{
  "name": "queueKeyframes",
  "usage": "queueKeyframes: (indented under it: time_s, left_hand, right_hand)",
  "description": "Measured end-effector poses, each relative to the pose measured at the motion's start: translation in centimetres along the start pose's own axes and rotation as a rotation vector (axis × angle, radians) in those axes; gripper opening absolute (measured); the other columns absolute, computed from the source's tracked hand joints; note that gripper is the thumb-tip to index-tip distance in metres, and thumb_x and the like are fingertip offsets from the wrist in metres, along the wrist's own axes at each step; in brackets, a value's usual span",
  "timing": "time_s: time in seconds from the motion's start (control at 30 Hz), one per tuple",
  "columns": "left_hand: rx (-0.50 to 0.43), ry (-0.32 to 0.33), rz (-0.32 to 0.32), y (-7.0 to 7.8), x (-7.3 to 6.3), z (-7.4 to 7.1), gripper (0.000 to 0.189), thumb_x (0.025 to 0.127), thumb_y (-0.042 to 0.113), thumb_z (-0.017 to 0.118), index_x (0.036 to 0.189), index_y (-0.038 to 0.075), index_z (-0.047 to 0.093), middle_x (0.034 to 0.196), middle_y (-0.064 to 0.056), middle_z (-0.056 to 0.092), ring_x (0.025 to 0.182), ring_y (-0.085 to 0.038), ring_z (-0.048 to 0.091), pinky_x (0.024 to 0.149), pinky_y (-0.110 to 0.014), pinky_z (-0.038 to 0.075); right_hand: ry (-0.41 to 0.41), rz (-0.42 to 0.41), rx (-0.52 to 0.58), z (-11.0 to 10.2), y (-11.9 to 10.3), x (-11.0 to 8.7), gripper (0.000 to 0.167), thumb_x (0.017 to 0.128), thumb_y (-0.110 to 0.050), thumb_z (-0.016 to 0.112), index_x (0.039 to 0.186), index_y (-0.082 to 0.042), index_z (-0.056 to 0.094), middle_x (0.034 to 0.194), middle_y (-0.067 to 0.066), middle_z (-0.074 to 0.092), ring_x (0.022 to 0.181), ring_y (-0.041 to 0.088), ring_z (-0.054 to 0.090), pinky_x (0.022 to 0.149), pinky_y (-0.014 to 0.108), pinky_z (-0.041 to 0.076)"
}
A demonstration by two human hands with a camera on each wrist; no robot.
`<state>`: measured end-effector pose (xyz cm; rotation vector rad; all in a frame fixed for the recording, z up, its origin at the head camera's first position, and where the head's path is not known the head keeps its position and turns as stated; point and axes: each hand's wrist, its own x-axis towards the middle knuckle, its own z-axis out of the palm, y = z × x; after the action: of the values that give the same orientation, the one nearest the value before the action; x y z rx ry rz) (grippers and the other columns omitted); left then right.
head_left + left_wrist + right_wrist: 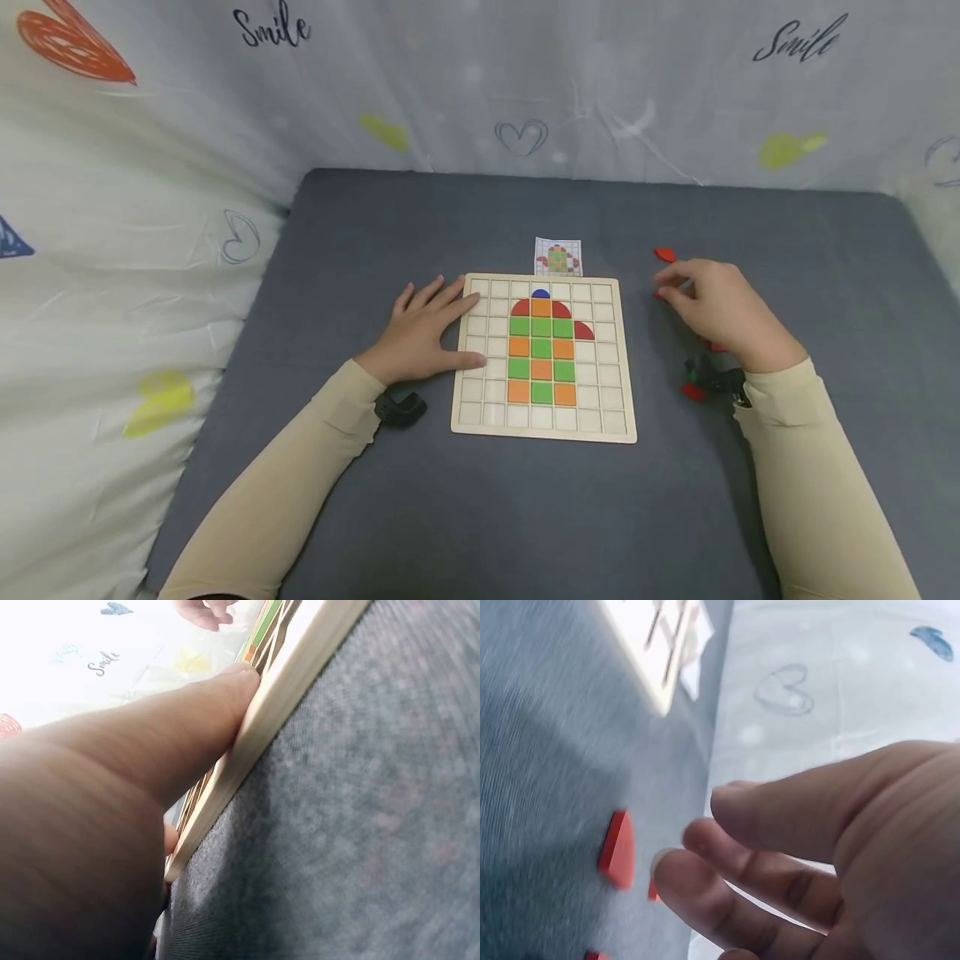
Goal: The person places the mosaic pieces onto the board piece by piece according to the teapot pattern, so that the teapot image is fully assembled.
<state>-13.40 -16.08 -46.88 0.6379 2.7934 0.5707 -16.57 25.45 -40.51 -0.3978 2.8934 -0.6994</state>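
Observation:
A light wooden grid board (480, 421) lies on the table, with green and orange squares stacked in columns (541, 348) at its middle. A blue half-round (540, 293) tops them, and red quarter-rounds (584, 331) sit beside the upper rows. My left hand (423, 333) rests with spread fingers on the board's left edge; its thumb (217, 705) presses the rim in the left wrist view. Right of the board, my right hand (720, 308) hovers over loose red pieces, thumb and fingers apart with nothing between them. One red quarter-round (617, 850) lies just beyond those fingertips in the right wrist view.
A small printed card (558, 257) showing a coloured grid pattern lies at the board's far edge. More red pieces lie near the right hand, one at the far side (664, 254) and one by the wrist (693, 392). A printed curtain (480, 83) hangs behind the grey table (375, 225).

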Motion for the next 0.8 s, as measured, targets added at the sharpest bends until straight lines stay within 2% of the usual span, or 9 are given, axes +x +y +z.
queueKeyframes:
  time_s: [0.07, 0.27, 0.37, 0.57, 0.8]
  left_hand:
    - [0.003, 0.003, 0.001, 0.0, 0.0, 0.0, 0.101, 0.089, 0.074, 0.069, 0.168, 0.026, 0.029, 0.178, 0.000, 0.009, 0.164, -0.031, 0.002, 0.127, -0.062, -0.008]
    - [0.007, 0.001, -0.002, 0.0, 0.1, 0.0, 0.102, 0.088, 0.076, 0.068, 0.168, 0.027, 0.029, 0.178, 0.001, 0.008, 0.164, -0.031, 0.001, 0.127, -0.062, -0.007]
    - [0.008, -0.003, -0.006, 0.0, 0.1, 0.1, 0.101, 0.088, 0.075, 0.068, 0.168, 0.027, 0.029, 0.178, 0.001, 0.008, 0.164, -0.031, 0.001, 0.127, -0.062, -0.008]
    - [0.010, -0.007, -0.012, 0.0, 0.0, 0.0, 0.101, 0.089, 0.075, 0.067, 0.168, 0.027, 0.029, 0.178, 0.001, 0.008, 0.164, -0.030, 0.000, 0.127, -0.061, -0.008]
    - [0.000, -0.001, -0.001, -0.1, 0.1, 0.0, 0.101, 0.088, 0.074, 0.069, 0.168, 0.026, 0.030, 0.178, 0.000, 0.009, 0.164, -0.031, 0.002, 0.127, -0.062, -0.008]
  right_hand:
    - [0.016, -0.008, -0.022, 0.0, 0.4, 0.2, 0.027, 0.103, -0.010, 0.065, 0.127, 0.002, 0.071, 0.120, 0.024, 0.070, 0.084, 0.031, 0.064, 0.072, 0.044, 0.048]
    - [0.024, -0.044, -0.088, 0.8, 1.4, 0.6, 0.032, 0.101, -0.005, 0.065, 0.131, 0.006, 0.068, 0.126, 0.031, 0.064, 0.110, 0.046, 0.060, 0.092, 0.060, 0.048]
    - [0.036, -0.061, -0.119, 1.3, 1.7, 0.7, 0.034, 0.099, -0.003, 0.066, 0.132, 0.005, 0.069, 0.127, 0.030, 0.063, 0.118, 0.048, 0.059, 0.097, 0.063, 0.048]
    - [0.030, -0.054, -0.150, 1.7, 2.2, 0.9, 0.033, 0.097, -0.001, 0.067, 0.129, 0.005, 0.071, 0.129, 0.030, 0.063, 0.120, 0.049, 0.059, 0.100, 0.064, 0.047]
    - [0.022, -0.025, -0.158, 1.7, 2.2, 1.0, 0.031, 0.097, -0.004, 0.069, 0.127, 0.006, 0.070, 0.123, 0.031, 0.063, 0.113, 0.048, 0.061, 0.096, 0.064, 0.048]
